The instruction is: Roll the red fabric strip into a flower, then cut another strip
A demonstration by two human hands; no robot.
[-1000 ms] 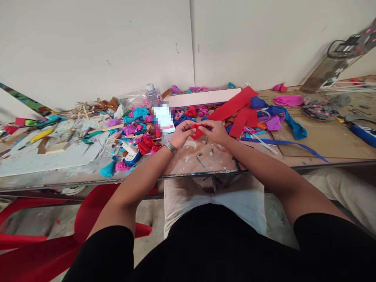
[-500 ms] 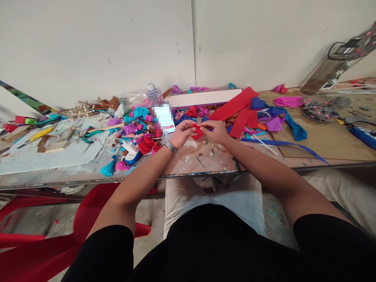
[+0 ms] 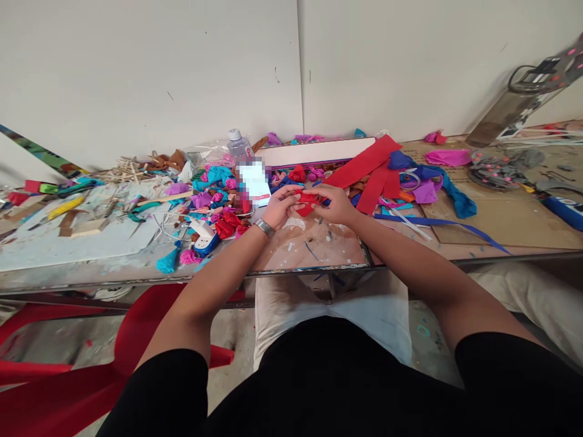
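Note:
Between my two hands is a small folded piece of red crepe paper (image 3: 308, 204), held just above the table. My left hand (image 3: 283, 208), with a watch (image 3: 265, 227) on its wrist, pinches the left side of it. On the opposite side, the fingers of my right hand (image 3: 335, 204) are closed on the same piece. Fingertips partly cover the folds. Wide red crepe paper strips (image 3: 364, 162) lie right behind my right hand. A lit phone (image 3: 255, 182) leans among crumpled paper bits behind my left hand.
A clear bottle (image 3: 239, 145) stands behind the phone. To the left are a blue-and-white socket (image 3: 206, 243), crumpled coloured paper and a yellow cutter (image 3: 65, 207). Cardboard (image 3: 505, 218) and a large drink bottle (image 3: 496, 112) are at right. A red chair (image 3: 141, 328) stands below left.
The red paper piece has been turned and spread a little between my fingers, showing more folds. My right-hand fingers have shifted slightly; the rest of the table looks the same.

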